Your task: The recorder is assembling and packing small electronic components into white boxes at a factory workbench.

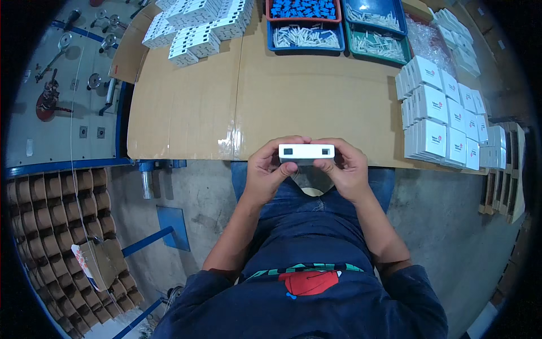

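Observation:
Between my two hands is a white rectangular plastic box [306,151], held just off the near edge of the cardboard-covered table. Its narrow side faces up and shows two small dark square openings, one toward each end. My left hand [275,168] grips the left end, thumb on the near side and fingers behind. On the right end my right hand [345,167] holds it the same way. The fingertips behind the box are partly hidden.
Stacked white boxes [446,121] stand at the table's right. More white units [197,28] are piled at the back left. Bins of blue parts [303,9] and of white pieces [306,37] sit at the back. Cardboard [186,107] covers the tabletop. A compartmented rack [62,226] stands at lower left.

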`<state>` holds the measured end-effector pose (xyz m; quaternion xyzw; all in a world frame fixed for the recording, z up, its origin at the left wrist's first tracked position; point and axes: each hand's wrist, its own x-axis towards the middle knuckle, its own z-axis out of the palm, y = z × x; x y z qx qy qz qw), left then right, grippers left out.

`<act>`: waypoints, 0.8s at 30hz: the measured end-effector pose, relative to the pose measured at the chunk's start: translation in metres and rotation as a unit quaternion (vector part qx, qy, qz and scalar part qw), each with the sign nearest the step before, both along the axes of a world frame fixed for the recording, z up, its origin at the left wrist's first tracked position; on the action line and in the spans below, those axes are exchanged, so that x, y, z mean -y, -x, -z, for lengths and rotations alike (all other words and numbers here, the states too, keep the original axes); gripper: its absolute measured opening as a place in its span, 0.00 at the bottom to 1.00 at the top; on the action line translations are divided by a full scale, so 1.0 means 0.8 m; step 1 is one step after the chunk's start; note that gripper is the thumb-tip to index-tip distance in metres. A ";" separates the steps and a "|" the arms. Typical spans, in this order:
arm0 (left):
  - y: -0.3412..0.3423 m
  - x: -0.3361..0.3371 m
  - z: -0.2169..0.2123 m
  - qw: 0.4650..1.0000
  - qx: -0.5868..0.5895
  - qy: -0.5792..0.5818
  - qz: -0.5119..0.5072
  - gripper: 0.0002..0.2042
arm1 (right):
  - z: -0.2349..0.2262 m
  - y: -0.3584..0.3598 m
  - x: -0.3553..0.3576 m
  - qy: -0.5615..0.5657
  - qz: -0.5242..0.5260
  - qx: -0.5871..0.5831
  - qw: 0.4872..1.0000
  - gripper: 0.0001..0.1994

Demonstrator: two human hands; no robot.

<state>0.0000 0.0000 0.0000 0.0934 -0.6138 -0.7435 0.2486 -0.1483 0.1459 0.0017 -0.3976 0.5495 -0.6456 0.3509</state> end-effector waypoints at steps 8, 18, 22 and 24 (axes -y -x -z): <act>0.003 0.001 0.016 0.995 0.010 -0.103 -0.006 0.18 | 0.013 0.003 -0.003 -0.036 0.034 0.070 0.996 0.18; 0.034 -0.014 0.005 0.981 -0.002 -0.180 -0.070 0.26 | 0.009 -0.022 0.018 -0.044 0.250 -0.131 0.959 0.35; 0.035 -0.038 0.003 0.966 -0.024 -0.253 0.047 0.39 | 0.006 -0.031 0.025 -0.019 0.208 -0.249 0.946 0.38; 0.030 -0.040 0.011 0.978 -0.019 -0.205 0.041 0.38 | 0.019 -0.027 0.026 -0.015 0.199 -0.208 0.958 0.35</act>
